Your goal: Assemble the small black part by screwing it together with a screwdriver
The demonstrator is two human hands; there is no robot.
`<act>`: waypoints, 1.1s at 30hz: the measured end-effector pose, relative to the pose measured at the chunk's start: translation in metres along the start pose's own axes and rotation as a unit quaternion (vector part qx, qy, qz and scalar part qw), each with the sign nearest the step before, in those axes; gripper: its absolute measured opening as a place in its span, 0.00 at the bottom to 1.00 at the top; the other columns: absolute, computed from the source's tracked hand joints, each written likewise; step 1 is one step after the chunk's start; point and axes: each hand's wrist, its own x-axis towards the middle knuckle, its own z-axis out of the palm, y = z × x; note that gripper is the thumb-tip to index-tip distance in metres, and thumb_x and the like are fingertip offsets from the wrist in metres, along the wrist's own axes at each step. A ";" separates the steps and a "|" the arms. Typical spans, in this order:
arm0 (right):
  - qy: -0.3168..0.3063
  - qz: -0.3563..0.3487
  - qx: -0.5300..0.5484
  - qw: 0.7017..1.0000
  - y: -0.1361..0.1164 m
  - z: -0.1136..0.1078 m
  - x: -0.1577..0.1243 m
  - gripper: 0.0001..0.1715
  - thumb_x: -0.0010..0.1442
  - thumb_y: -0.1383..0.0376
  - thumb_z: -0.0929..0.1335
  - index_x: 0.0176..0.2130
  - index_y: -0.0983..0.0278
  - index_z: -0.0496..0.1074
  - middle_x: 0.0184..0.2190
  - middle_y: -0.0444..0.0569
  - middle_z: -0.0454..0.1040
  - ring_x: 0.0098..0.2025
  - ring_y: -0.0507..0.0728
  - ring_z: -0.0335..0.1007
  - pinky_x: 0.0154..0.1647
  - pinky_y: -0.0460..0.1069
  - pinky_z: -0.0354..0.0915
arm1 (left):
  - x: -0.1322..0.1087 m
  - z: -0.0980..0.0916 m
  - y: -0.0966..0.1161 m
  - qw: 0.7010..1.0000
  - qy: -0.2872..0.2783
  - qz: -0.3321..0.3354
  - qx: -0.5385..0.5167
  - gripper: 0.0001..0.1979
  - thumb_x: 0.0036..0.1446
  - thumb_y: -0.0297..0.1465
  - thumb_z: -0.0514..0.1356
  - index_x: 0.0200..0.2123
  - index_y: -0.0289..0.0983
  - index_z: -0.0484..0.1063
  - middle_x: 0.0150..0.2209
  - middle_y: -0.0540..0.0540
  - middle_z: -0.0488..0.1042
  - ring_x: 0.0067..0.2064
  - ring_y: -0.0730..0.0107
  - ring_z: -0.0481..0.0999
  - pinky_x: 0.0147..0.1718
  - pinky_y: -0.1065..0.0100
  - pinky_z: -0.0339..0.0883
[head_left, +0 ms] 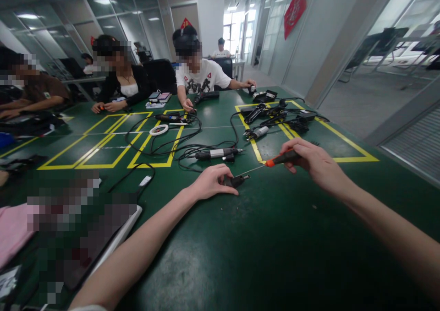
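Note:
My left hand [216, 181] is closed around a small dark tool part [238, 181] with a metal tip, holding it against the green table; its exact kind does not show. In my right hand [307, 157] is a screwdriver [270, 163] with a black and orange handle. The thin shaft slants down to the left, and its tip is at or close to the dark part; contact cannot be made out. Just beyond my left hand lies a grey and black pen-shaped power tool [216, 154] with its cable.
Yellow tape [357, 158] marks rectangles on the green table [275, 256]. Black cables and tools [292, 118] lie at the right back, a white ring [158, 130] further left. A tablet-like device [113, 237] is by my left forearm. Co-workers [206, 75] sit across the table.

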 end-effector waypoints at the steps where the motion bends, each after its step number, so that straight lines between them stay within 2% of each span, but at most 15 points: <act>1: 0.004 0.010 0.009 1.000 0.005 -0.003 -0.002 0.21 0.67 0.48 0.67 0.34 0.62 0.73 0.24 0.45 0.70 0.23 0.54 0.65 0.24 0.50 0.64 | 0.000 0.002 0.000 1.000 0.005 0.001 -0.012 0.26 0.46 0.51 0.74 0.36 0.36 0.75 0.36 0.50 0.71 0.33 0.72 0.67 0.32 0.71 0.60; 5: 0.010 0.044 0.048 0.998 0.022 -0.012 -0.012 0.18 0.64 0.49 0.69 0.36 0.61 0.73 0.25 0.45 0.71 0.24 0.55 0.66 0.25 0.51 0.66 | -0.002 0.006 0.003 0.998 0.012 -0.002 -0.054 0.28 0.47 0.52 0.73 0.36 0.36 0.73 0.43 0.48 0.71 0.33 0.74 0.65 0.32 0.71 0.60; 7: 0.012 0.063 0.061 0.996 0.030 -0.013 -0.017 0.18 0.63 0.49 0.69 0.36 0.61 0.73 0.24 0.44 0.70 0.24 0.56 0.67 0.25 0.51 0.66 | -0.003 0.006 0.005 0.998 0.004 -0.016 -0.063 0.26 0.49 0.51 0.73 0.37 0.36 0.73 0.37 0.50 0.71 0.31 0.75 0.63 0.31 0.72 0.58; 10: 0.005 0.096 0.059 0.994 0.040 -0.013 -0.023 0.20 0.62 0.47 0.70 0.36 0.61 0.73 0.23 0.44 0.71 0.24 0.56 0.67 0.26 0.51 0.67 | -0.004 0.005 0.005 0.996 -0.015 -0.036 -0.074 0.23 0.50 0.47 0.73 0.36 0.36 0.74 0.27 0.56 0.65 0.29 0.75 0.60 0.30 0.72 0.53; 12: -0.007 0.127 0.061 0.990 0.044 -0.013 -0.027 0.21 0.61 0.47 0.71 0.36 0.62 0.73 0.22 0.44 0.72 0.24 0.55 0.68 0.26 0.51 0.66 | -0.005 0.004 0.004 0.995 -0.020 -0.042 -0.083 0.22 0.50 0.46 0.74 0.36 0.35 0.73 0.27 0.57 0.64 0.29 0.76 0.60 0.30 0.72 0.52; 16: -0.050 0.185 0.064 0.979 0.048 -0.015 -0.032 0.27 0.58 0.43 0.72 0.39 0.64 0.74 0.23 0.43 0.71 0.20 0.51 0.60 0.22 0.47 0.57 | -0.008 0.003 0.003 0.994 -0.025 -0.044 -0.094 0.23 0.49 0.45 0.74 0.35 0.35 0.71 0.28 0.56 0.65 0.29 0.76 0.60 0.30 0.72 0.52; 20: -0.128 0.209 -0.004 0.969 0.048 -0.022 -0.034 0.35 0.55 0.38 0.73 0.44 0.65 0.79 0.29 0.48 0.75 0.22 0.49 0.57 0.22 0.47 0.50 | -0.012 0.004 0.005 0.995 -0.025 -0.040 -0.092 0.21 0.49 0.41 0.75 0.35 0.35 0.71 0.32 0.55 0.68 0.31 0.76 0.62 0.31 0.72 0.54; 22: -0.159 0.213 -0.042 0.963 0.049 -0.026 -0.034 0.38 0.55 0.36 0.72 0.47 0.65 0.81 0.30 0.49 0.76 0.24 0.50 0.57 0.23 0.47 0.51 | -0.014 0.003 0.007 0.995 -0.027 -0.043 -0.080 0.21 0.49 0.41 0.75 0.36 0.35 0.71 0.33 0.54 0.69 0.31 0.76 0.63 0.32 0.72 0.55; 27: -0.192 0.179 -0.126 0.957 0.045 -0.025 -0.036 0.40 0.58 0.34 0.68 0.49 0.62 0.82 0.31 0.50 0.76 0.29 0.56 0.64 0.29 0.51 0.60 | -0.014 0.002 0.006 0.999 -0.022 -0.008 -0.033 0.25 0.51 0.42 0.75 0.49 0.37 0.78 0.39 0.50 0.74 0.37 0.70 0.71 0.36 0.70 0.62; 30: -0.184 0.158 -0.171 0.955 0.041 -0.018 -0.039 0.41 0.62 0.33 0.62 0.46 0.61 0.83 0.33 0.51 0.78 0.37 0.61 0.71 0.40 0.55 0.67 | -0.013 0.003 0.004 1.000 -0.015 0.008 -0.017 0.22 0.52 0.44 0.74 0.45 0.36 0.81 0.39 0.47 0.76 0.40 0.67 0.74 0.38 0.69 0.63; 33: -0.184 0.153 -0.197 0.951 0.040 -0.013 -0.040 0.42 0.64 0.33 0.59 0.43 0.61 0.83 0.31 0.51 0.77 0.37 0.62 0.73 0.43 0.56 0.68 | -0.013 0.003 0.004 1.000 -0.006 -0.001 -0.019 0.22 0.52 0.44 0.74 0.43 0.35 0.82 0.39 0.45 0.78 0.38 0.67 0.74 0.36 0.70 0.63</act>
